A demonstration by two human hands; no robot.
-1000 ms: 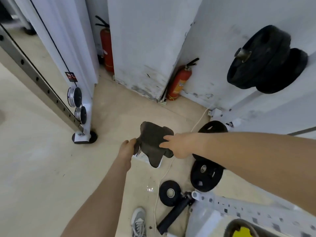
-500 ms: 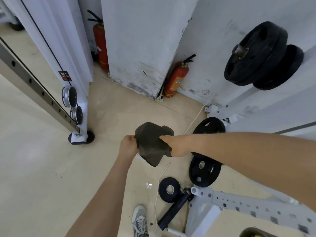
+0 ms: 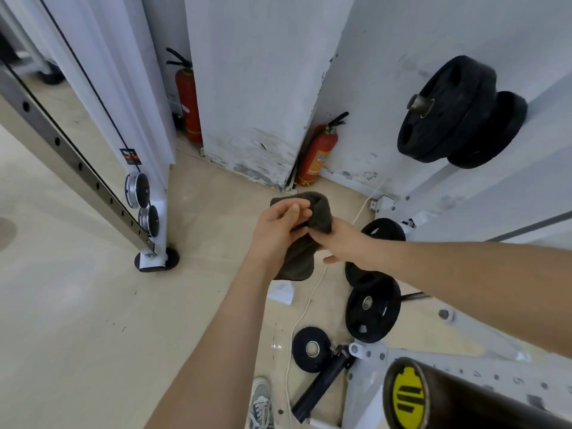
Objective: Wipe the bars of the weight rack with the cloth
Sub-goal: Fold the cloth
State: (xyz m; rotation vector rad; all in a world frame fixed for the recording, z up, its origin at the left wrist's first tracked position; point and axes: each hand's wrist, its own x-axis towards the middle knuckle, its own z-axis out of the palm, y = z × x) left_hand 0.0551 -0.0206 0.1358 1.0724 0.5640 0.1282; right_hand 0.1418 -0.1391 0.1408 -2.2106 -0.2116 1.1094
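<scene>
Beige floor (image 3: 77, 305) meets a scuffed white pillar (image 3: 257, 88) in a gym corner, with a red extinguisher (image 3: 318, 153) leaning at the pillar's foot. Both hands are out in front over the floor, with the dark cloth (image 3: 298, 264) bunched between them. The left hand (image 3: 278, 224) has its fingers curled round the cloth's upper fold. The right hand (image 3: 340, 243) pinches the cloth from the right side, its thumb showing below; its other fingertips are hidden behind the fabric. A loose end hangs down under the hands. No bar is touched yet, so wiping looks not to have begun. The rack (image 3: 495, 187) lies to the right of the hands: one white bar rises from a floor bracket just beyond the right wrist and slants up and away to the far right, carrying black plates (image 3: 445, 109) on a peg. A second, holed bar (image 3: 433, 366) runs across the near right corner. More plates (image 3: 373, 311) sit low by the rack, under the right forearm. The right hand is the nearer one, so a reach right and slightly forward, then strokes along the slanted bar's length, seems the likely move.
</scene>
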